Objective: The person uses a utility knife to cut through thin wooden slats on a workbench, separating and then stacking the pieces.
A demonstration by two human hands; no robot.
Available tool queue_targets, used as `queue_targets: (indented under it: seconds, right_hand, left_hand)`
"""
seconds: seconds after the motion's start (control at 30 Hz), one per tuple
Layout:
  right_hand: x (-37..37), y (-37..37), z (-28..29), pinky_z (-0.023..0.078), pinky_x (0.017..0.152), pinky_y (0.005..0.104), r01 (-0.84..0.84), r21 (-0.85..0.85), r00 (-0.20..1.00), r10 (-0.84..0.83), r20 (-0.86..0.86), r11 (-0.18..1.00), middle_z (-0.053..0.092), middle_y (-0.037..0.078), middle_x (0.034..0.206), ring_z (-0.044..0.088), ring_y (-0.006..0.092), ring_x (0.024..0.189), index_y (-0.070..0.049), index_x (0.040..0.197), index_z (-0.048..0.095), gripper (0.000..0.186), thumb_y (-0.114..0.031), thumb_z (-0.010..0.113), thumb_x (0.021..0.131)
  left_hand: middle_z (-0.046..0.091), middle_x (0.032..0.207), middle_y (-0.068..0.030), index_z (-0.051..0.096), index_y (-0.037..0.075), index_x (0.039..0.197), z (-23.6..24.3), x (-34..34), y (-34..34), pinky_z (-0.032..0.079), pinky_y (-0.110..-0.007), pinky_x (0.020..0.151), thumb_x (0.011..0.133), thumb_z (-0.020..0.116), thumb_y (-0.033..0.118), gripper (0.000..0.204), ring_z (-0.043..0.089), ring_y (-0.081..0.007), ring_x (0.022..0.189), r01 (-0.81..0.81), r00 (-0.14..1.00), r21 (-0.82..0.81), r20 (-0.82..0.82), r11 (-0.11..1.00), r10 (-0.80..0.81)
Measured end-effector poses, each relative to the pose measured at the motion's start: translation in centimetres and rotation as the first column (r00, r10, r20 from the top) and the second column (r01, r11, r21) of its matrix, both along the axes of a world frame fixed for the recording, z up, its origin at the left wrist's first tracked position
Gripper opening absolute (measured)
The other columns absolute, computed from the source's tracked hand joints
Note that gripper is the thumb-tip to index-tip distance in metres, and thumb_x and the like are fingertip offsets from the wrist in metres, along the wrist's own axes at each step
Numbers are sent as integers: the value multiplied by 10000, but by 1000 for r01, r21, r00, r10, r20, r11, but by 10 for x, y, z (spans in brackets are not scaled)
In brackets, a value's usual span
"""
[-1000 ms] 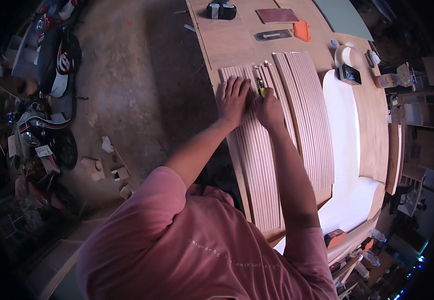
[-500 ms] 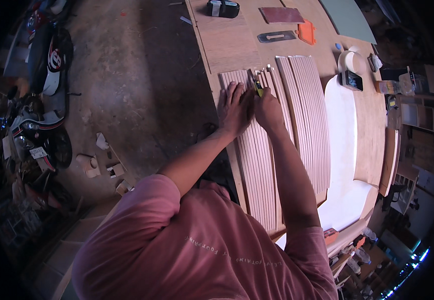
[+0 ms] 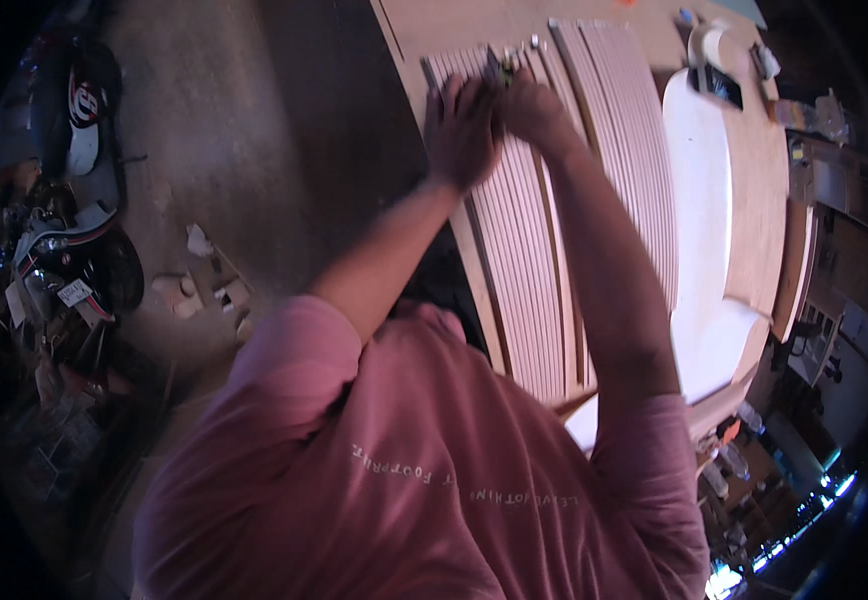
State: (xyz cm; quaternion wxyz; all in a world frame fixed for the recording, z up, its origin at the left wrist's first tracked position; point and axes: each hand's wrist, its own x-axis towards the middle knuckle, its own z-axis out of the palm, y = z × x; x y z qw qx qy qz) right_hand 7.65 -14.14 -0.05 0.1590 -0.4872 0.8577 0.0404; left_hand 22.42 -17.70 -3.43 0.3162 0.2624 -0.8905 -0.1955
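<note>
My left hand [image 3: 464, 140] lies on the far end of a ribbed wooden panel [image 3: 522, 270], its fingers stretched out over the strips. Right beside it, my right hand [image 3: 536, 112] is closed around a small yellow-and-black utility knife [image 3: 507, 72]; its tip is blurred and partly covered by my fingers. The knife meets the panel near its far right corner, where narrow strips run alongside. A second ribbed panel [image 3: 626, 140] lies parallel, to the right of my right forearm.
A long white sheet [image 3: 699, 200] covers the bench [image 3: 759, 180] to the right. A black device [image 3: 722, 87] and a tape roll [image 3: 711, 45] sit at the far right. Motorcycles [image 3: 84, 230] stand on the floor [image 3: 204, 100] at left, with scraps [image 3: 179, 295] nearby.
The view has tilted, so the bench and both hands appear higher in the picture. My left hand stays on the panel and my right still grips the knife beside it.
</note>
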Motion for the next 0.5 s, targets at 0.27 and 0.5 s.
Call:
queue_targets:
  seconds: [0.27, 0.5]
  right_hand:
    - [25, 90, -6, 570, 699, 416, -167, -75, 980, 158, -121, 983, 684, 230, 889, 694, 330, 803, 68, 1111, 594, 278, -161, 513, 977]
    - [107, 255, 29, 530, 455, 431, 9, -213, 999, -1, 37, 977, 612, 181, 604, 633, 337, 509, 191, 1273, 474, 393, -72, 507, 983]
  left_hand:
    - [459, 1542, -110, 460, 155, 1530, -2, -1, 0, 281, -589, 1200, 976, 616, 375, 616, 302, -347, 1501, -6, 971, -36, 241, 999, 15]
    - [358, 1581, -190, 418, 219, 1589, 41, -2, 10, 191, -639, 1228, 997, 535, 611, 720, 224, -410, 1504, 31, 851, 56, 522, 998, -56]
